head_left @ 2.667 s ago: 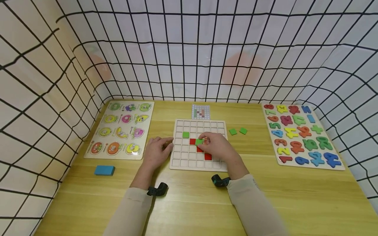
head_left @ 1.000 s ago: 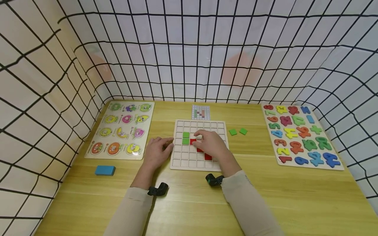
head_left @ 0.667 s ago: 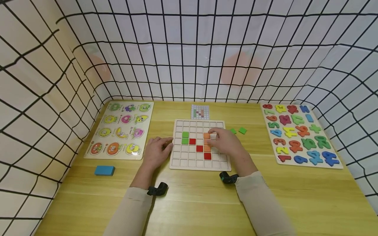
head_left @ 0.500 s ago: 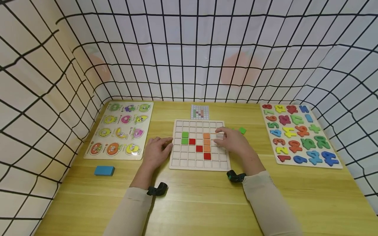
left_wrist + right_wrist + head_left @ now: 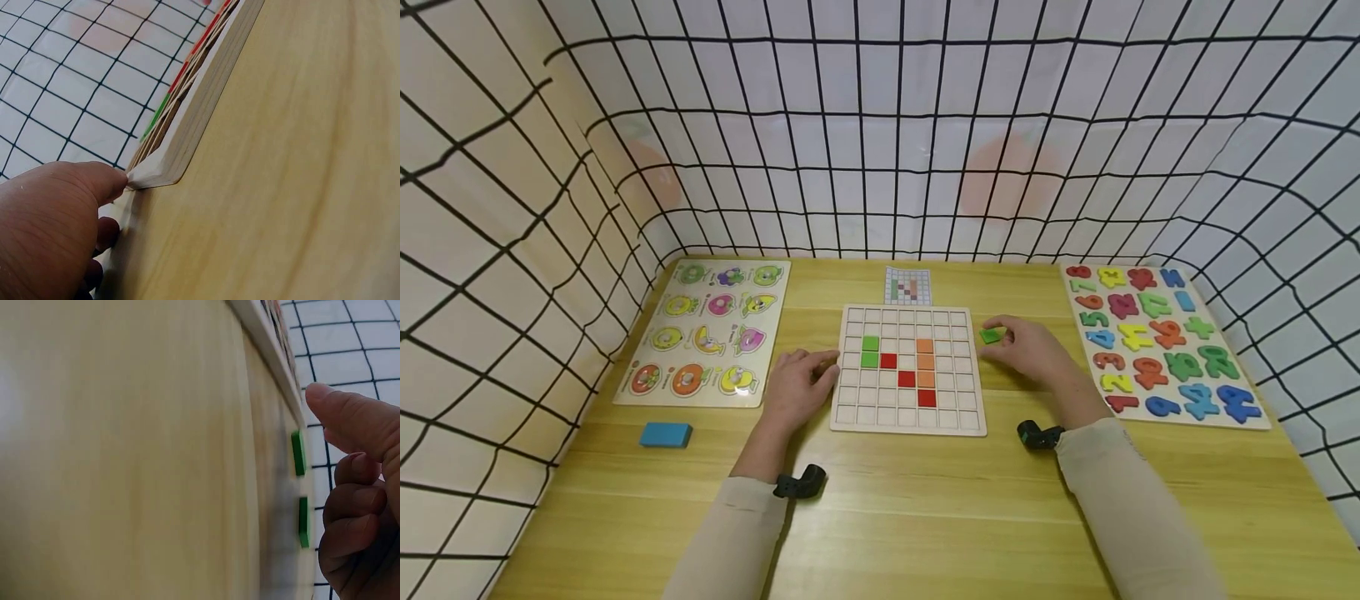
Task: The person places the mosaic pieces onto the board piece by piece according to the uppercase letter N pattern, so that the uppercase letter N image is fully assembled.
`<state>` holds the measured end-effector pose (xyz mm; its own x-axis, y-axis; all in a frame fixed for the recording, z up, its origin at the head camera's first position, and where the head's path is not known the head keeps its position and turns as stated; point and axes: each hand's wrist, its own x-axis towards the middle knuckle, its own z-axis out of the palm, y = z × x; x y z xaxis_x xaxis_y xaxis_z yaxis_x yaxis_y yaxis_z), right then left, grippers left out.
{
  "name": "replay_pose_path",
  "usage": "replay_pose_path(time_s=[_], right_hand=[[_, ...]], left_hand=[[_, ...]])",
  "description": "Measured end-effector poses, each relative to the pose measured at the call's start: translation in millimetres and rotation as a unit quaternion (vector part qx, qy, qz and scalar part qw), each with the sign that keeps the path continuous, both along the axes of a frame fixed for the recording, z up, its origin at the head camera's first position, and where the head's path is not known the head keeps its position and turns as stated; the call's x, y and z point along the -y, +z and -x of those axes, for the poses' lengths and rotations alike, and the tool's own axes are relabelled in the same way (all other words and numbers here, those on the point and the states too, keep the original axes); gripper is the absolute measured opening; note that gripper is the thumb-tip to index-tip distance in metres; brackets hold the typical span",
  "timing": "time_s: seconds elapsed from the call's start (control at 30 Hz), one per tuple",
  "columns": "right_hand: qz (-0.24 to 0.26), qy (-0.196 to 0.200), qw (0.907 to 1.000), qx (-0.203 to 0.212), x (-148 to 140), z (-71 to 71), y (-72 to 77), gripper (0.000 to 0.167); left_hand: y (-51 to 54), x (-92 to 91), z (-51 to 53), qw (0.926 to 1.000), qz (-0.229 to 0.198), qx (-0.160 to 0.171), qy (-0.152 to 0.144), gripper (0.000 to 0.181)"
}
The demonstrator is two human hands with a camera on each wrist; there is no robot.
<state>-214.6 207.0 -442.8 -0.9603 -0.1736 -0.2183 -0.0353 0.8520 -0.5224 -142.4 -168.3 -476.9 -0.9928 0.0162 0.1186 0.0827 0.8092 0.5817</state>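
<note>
A wooden grid board lies mid-table. Two green tiles, three red tiles and a column of orange tiles sit in its squares. At the board's left edge rests my left hand; the left wrist view has the thumb touching the board's corner. My right hand is beside a loose green tile, thumb and forefinger apart. In the right wrist view, that hand hovers near two green tiles on the table, holding neither. In the head view it hides one of them.
Behind the board lies a small pattern card. A fruit puzzle board is at left, with a blue block in front. At right stands a number puzzle board. Black wire mesh encloses the back and sides.
A green tile, earlier pinched by the right hand, now sits below the other green one. The right hand has moved right, off the board, to the loose tiles. The left hand stays put.
</note>
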Motion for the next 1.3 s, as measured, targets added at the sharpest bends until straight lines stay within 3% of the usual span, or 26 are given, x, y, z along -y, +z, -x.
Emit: replay_pose_path(time_s=[0.23, 0.47, 0.87, 1.3], right_hand=[[-0.014, 0.027, 0.9995, -0.009, -12.3, 12.8, -3.3, 0.048], [0.0, 0.036, 0.9992, 0.019, -18.3, 20.0, -7.0, 0.052], [0.002, 0.042, 0.9983, 0.04, -19.3, 24.1, -5.3, 0.053], [-0.007, 0.043, 0.9985, 0.034, -20.0, 25.2, -8.6, 0.051]], left_hand=[[-1.9, 0.3, 1.0, 1.0, 0.001, 0.0, 0.001, 0.034], [-2.4, -0.3, 0.9, 1.0, -0.002, -0.003, -0.001, 0.034], [-2.9, -0.2, 1.4, 0.9999, 0.003, 0.008, 0.005, 0.034], [-3.1, 0.3, 2.1, 0.9999, 0.004, 0.008, 0.005, 0.034]])
